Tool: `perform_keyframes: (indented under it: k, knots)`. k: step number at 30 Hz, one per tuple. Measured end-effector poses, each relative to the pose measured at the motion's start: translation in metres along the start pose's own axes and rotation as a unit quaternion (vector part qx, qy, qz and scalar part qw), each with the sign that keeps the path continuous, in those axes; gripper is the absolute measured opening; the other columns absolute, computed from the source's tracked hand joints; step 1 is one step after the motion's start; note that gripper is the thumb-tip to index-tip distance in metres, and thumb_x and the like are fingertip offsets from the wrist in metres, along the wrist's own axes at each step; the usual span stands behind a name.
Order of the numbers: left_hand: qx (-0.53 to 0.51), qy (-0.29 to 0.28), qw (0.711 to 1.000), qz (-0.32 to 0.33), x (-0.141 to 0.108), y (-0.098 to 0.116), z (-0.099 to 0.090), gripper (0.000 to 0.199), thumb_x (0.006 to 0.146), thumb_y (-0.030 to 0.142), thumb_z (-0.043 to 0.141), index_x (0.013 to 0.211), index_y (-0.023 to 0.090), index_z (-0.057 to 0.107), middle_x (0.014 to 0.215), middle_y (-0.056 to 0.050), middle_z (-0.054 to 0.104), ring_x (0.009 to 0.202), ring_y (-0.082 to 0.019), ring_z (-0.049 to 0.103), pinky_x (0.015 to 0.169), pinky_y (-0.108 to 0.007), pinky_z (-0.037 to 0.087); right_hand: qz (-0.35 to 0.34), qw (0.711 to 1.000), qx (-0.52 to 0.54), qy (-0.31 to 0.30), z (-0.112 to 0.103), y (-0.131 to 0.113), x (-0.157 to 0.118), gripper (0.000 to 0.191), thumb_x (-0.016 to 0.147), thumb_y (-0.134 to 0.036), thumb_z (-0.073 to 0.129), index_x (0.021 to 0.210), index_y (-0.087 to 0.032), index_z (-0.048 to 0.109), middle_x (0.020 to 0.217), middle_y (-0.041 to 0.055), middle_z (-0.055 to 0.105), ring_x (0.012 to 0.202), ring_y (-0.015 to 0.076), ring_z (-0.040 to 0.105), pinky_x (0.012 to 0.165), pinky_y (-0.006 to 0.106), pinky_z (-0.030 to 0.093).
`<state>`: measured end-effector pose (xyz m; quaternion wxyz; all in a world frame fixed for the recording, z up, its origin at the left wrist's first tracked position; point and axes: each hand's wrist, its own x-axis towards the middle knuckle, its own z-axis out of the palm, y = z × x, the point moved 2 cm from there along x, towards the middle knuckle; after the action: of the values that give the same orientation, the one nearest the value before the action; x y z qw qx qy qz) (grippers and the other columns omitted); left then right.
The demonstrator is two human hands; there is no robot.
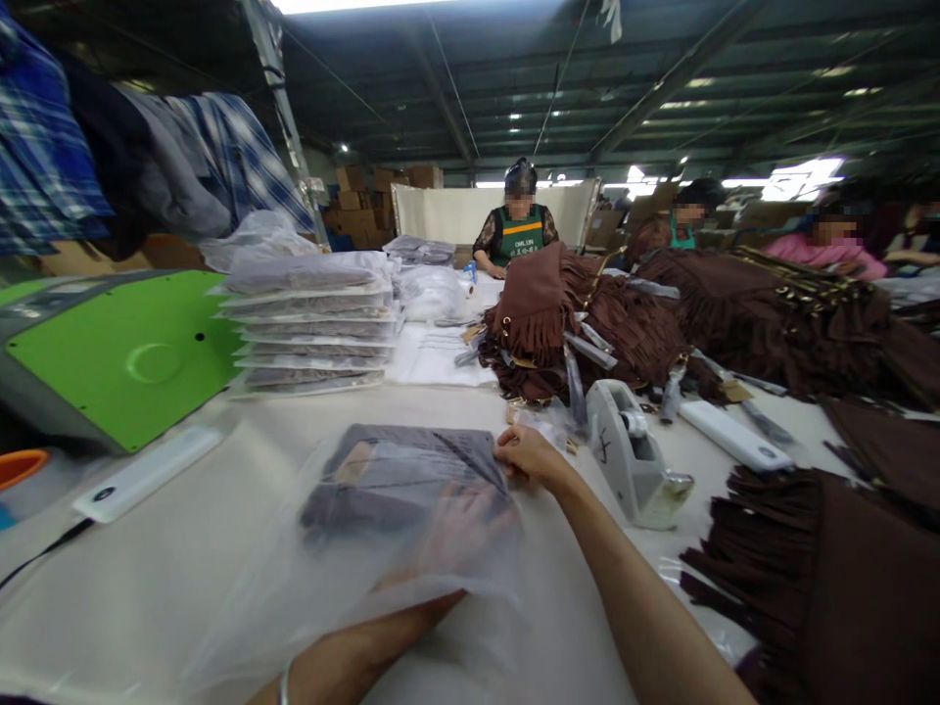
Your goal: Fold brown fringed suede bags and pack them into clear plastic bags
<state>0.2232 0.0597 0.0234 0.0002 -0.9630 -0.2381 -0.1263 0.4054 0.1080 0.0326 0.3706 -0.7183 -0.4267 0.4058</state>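
Note:
A frosted plastic bag (279, 568) lies on the white table with a dark folded item (389, 494) and a tan tag inside it. My left hand (466, 519) is inside the bag, seen blurred through the plastic, its fingers spread over the right part of the dark item. With fingers pinched, my right hand (525, 453) grips the bag's far right corner. To the right of that hand stands a grey tape dispenser (624, 441).
Packed bags (315, 313) are stacked at the back left beside a green machine (132, 343). Brown fringed bags (540, 304) are heaped at the back right, with more brown fringed material (867, 578) nearer. A co-worker (520, 230) is across the table.

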Motion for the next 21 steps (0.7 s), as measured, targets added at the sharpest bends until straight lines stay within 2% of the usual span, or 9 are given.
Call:
perform_keyframes:
  k: [3,6,12,16,18,21]
  knots:
    - [0.016,0.019,1.000,0.009,0.008,0.000,0.005,0.036,0.091,0.023,0.055,0.125,0.034,0.061,0.131,-0.008,0.060,0.116,-0.034,0.057,0.101,-0.056,0.040,-0.026,0.999,0.032,0.015,-0.002,-0.001,-0.008,0.014,0.073,-0.013,0.063,0.080,-0.020,0.052,0.049,-0.0115,0.048,0.038,0.0076,0.048,0.035,0.017,0.029]
    - [0.032,0.026,0.999,0.008,0.002,-0.001,0.006,0.037,0.092,0.021,0.052,0.126,0.035,0.059,0.132,-0.007,0.059,0.118,-0.034,0.055,0.102,-0.055,0.039,-0.040,0.998,0.045,0.026,-0.003,0.001,-0.010,0.012,0.073,-0.014,0.058,0.078,-0.021,0.050,0.049,-0.0117,0.046,0.037,0.0068,0.043,0.036,0.018,0.029]
    - [0.065,-0.037,0.997,0.021,-0.015,-0.011,-0.001,0.046,0.088,0.022,0.059,0.132,0.030,0.053,0.142,-0.014,0.047,0.122,-0.037,0.050,0.101,-0.062,0.036,-0.043,0.997,0.034,0.047,0.001,0.009,-0.002,0.009,0.073,-0.019,0.056,0.079,-0.021,0.050,0.052,-0.0106,0.046,0.038,0.0080,0.043,0.036,0.019,0.030]
    - [0.087,-0.054,0.994,0.024,-0.017,-0.009,-0.007,0.039,0.096,0.026,0.046,0.135,0.031,0.049,0.144,-0.011,0.046,0.125,-0.034,0.046,0.104,-0.059,0.032,-0.055,0.996,-0.018,0.063,0.000,0.010,-0.001,0.013,0.071,-0.026,0.058,0.082,-0.019,0.057,0.054,-0.0068,0.052,0.041,0.0115,0.048,0.039,0.023,0.034]
    - [0.097,-0.036,0.994,0.030,-0.015,-0.005,-0.009,0.037,0.100,0.029,0.037,0.133,0.031,0.051,0.144,-0.008,0.046,0.125,-0.031,0.046,0.106,-0.055,0.032,-0.076,0.992,-0.056,0.084,-0.003,0.008,-0.004,0.020,0.069,-0.029,0.061,0.085,-0.017,0.060,0.062,-0.0011,0.060,0.049,0.0156,0.056,0.048,0.027,0.042]
    - [0.098,0.009,0.995,0.027,-0.007,-0.001,-0.009,0.036,0.100,0.029,0.035,0.130,0.028,0.054,0.140,-0.009,0.051,0.122,-0.029,0.048,0.106,-0.051,0.034,-0.129,0.977,-0.108,0.131,-0.006,-0.003,-0.013,0.030,0.070,-0.034,0.061,0.092,-0.014,0.063,0.093,0.0115,0.068,0.076,0.0235,0.063,0.075,0.039,0.049]
